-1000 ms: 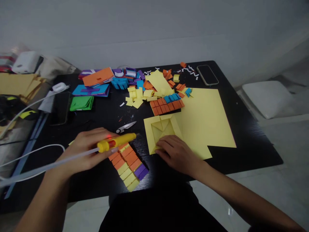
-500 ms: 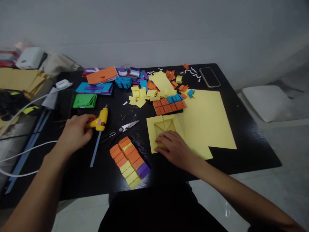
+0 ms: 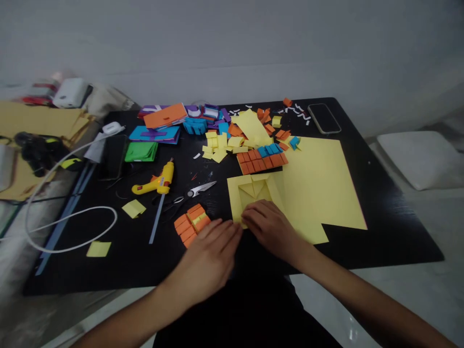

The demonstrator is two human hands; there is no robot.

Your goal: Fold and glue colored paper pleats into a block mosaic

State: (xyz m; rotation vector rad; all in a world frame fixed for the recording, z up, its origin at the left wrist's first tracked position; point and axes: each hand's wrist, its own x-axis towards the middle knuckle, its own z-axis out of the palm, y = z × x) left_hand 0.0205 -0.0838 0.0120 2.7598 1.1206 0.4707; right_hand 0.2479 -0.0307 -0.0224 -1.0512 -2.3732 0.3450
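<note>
Creased yellow paper square (image 3: 253, 191) flat on table (image 3: 152, 263)

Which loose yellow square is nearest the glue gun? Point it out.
The yellow square just below the glue gun; the other square lies nearer the front edge.

No words, numbers or signs could be read anywhere. The folded yellow paper (image 3: 253, 191) looked plain, and the phone (image 3: 324, 118) had a dark screen. The yellow glue gun (image 3: 155, 181) and the white box (image 3: 70, 92) were too small and blurry to show any writing.
</note>
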